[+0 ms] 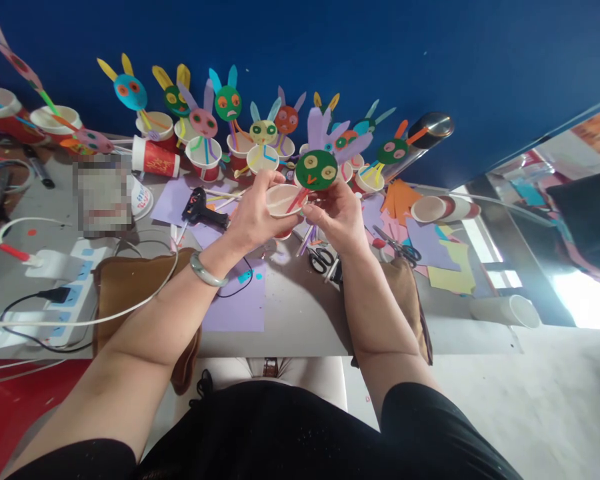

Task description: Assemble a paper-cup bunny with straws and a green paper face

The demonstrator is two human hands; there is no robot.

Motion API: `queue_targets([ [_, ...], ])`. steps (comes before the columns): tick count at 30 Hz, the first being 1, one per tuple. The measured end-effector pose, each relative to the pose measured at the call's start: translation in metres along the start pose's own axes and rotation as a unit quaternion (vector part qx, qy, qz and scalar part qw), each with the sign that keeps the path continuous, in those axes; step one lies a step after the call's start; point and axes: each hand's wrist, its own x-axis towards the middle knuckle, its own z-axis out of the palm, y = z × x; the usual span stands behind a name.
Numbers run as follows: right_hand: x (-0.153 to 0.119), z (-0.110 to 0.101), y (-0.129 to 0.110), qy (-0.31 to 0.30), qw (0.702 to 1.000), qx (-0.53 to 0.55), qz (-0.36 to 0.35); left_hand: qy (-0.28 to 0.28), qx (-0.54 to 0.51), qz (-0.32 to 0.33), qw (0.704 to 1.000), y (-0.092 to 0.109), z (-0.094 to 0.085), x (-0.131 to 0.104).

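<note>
My left hand (255,217) is wrapped round a paper cup (281,200) from its left side, holding it above the table. My right hand (340,217) grips the cup's right side, its thumb at the rim and its other fingers partly hidden. Out of the cup rises a red strip (297,199) bearing a green paper rabbit face (317,171) with yellow eyes and purple ears. Behind both hands stand several red paper cups (204,163) with paper rabbit faces. A black glue gun (203,210) lies left of my left hand, and black-handled scissors (321,260) lie below my right.
A white power strip (75,293) with cables occupies the table's left side. Brown cloth pads (125,283) lie under my forearms. To the right are coloured paper scraps (430,243), a second pair of scissors (405,250) and lying cups (435,209). A blue wall (300,40) stands behind.
</note>
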Motion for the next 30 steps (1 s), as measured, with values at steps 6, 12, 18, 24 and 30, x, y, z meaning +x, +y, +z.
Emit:
queue_targets([
  [6, -0.002, 0.001, -0.006, -0.005, 1.0, -0.017, 0.001, -0.049, -0.007, 0.027, 0.998, 0.005, 0.001, -0.001],
  [12, -0.008, 0.0, -0.015, -0.016, 0.997, -0.081, 0.007, -0.069, -0.002, 0.037, 0.997, 0.004, 0.004, -0.001],
  [18, -0.012, 0.0, -0.009, -0.04, 0.992, -0.111, 0.052, -0.079, 0.006, 0.045, 0.996, 0.0, 0.011, -0.004],
  [24, -0.011, 0.003, -0.012, -0.012, 0.994, -0.1, 0.03, -0.081, -0.041, 0.036, 0.995, -0.002, 0.014, -0.004],
  [30, -0.011, 0.007, -0.013, 0.019, 0.994, -0.099, 0.043, -0.105, -0.046, 0.066, 0.991, -0.001, 0.008, -0.005],
])
